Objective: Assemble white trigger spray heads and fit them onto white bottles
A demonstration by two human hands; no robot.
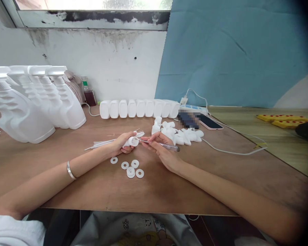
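My left hand point(124, 141) is closed around a white spray-bottle trigger head point(133, 141), its round open cap facing right. In my right hand point(161, 145) is a screwdriver point(169, 147) with a clear handle, its thin shaft reaching into the cap's opening. Below the hands, several white ring washers point(130, 171) lie on the table, some overlapping. Thin white tubes point(100, 144) lie beside my left wrist. A heap of white trigger heads point(186, 136) rests just beyond my right hand.
White spray bottles point(66, 109) with trigger tops stand at left. A row of white plastic pieces point(140, 108) runs along the wall. At back right are a phone point(210, 122), a power strip point(193, 108) and a white cable point(226, 153). A dark-liquid bottle point(89, 95) stands behind.
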